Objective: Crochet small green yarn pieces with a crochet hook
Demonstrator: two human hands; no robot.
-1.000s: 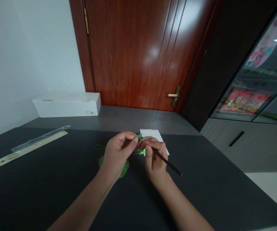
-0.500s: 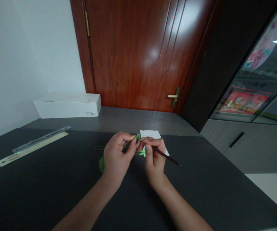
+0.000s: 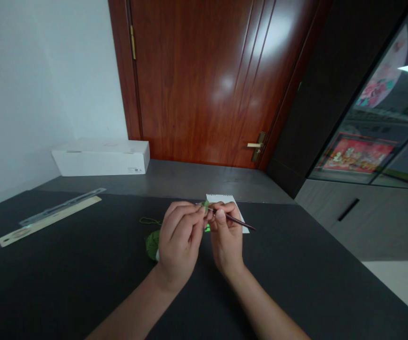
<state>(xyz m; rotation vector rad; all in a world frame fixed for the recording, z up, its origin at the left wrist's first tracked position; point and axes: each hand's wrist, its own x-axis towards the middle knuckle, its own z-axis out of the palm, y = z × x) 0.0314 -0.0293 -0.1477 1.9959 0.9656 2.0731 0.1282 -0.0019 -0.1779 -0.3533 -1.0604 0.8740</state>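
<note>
My left hand (image 3: 181, 241) is closed, pinching a small green crochet piece (image 3: 206, 205) between thumb and fingers. My right hand (image 3: 227, 236) is closed round a thin dark crochet hook (image 3: 237, 221), whose tip reaches into the green piece while its handle points right. Both hands meet above the dark table (image 3: 65, 274). A ball of green yarn (image 3: 152, 244) lies on the table just left of my left hand, partly hidden by it, with a loose strand (image 3: 149, 221) trailing left.
A white notepad (image 3: 241, 208) lies behind my hands. Two rulers (image 3: 48, 218) lie at the table's left. A white box (image 3: 101, 158) stands on the grey floor by the wooden door (image 3: 204, 80). A dark cabinet with glass fronts (image 3: 367, 141) is at the right.
My hands have drawn closer together and turned; the hook's handle has swung up from a steep downward slant to nearly level. The view has shifted slightly.
</note>
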